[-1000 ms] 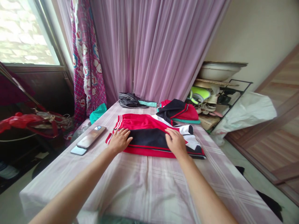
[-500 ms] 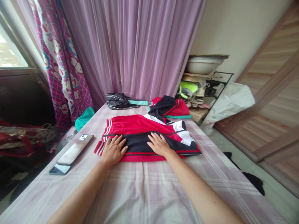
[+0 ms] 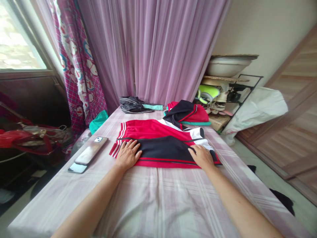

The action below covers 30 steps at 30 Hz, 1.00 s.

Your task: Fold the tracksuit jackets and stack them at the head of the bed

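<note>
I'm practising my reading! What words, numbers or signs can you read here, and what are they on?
There are none I can read.
Red and black clothes: white stripes, no readable letters.
Phone: no readable brand.
White bag and box: any print is too small or blurred.

1. Daylight enters through the window at upper left, its view washed out nearly white.
2. The area beneath it sinks into deep shadow, detail lost.
3. Light over the bench is soft; the phone carries pale glare.
4. The garment and hands look fairly sharp; the outer edges smear.
5. Wide-angle distortion stretches the forearms.
</note>
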{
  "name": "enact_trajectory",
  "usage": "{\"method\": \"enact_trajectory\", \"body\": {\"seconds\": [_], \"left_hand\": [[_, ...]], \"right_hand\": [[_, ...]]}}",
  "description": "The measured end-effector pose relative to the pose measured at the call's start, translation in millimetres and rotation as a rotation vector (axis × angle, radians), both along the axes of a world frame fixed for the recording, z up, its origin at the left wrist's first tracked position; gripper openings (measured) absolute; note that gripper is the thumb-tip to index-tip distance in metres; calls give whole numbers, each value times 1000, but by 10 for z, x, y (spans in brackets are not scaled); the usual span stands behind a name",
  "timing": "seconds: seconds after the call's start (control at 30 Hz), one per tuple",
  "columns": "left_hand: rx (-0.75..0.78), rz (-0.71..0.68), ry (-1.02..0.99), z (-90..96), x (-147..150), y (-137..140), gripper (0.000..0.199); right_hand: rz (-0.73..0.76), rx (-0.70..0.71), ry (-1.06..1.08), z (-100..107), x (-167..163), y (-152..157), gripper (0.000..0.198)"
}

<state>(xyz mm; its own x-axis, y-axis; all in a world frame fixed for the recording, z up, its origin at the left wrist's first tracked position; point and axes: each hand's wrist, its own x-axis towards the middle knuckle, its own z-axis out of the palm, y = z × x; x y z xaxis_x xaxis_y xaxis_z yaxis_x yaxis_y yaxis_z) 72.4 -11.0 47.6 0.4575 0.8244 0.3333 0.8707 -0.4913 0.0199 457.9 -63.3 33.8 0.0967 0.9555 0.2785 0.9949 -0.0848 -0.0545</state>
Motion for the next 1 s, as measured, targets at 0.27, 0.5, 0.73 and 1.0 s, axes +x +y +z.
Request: {"method": "enact_trajectory", "body": {"seconds": [0.27, 0.5, 0.73, 1.0], "left_hand": [[-7, 7, 46, 103, -13, 39, 45], [-33, 4, 49, 38, -79, 106, 43], [45, 54, 25, 248, 170, 159, 41], [-174, 2, 130, 13, 246, 299, 50]], "right_hand": [[-99, -62, -48, 173, 120, -92, 30], [-37, 34, -71, 120, 107, -150, 34], [192, 228, 32, 296, -333, 131, 51], [281, -304, 109, 212, -567, 338, 52]]}}
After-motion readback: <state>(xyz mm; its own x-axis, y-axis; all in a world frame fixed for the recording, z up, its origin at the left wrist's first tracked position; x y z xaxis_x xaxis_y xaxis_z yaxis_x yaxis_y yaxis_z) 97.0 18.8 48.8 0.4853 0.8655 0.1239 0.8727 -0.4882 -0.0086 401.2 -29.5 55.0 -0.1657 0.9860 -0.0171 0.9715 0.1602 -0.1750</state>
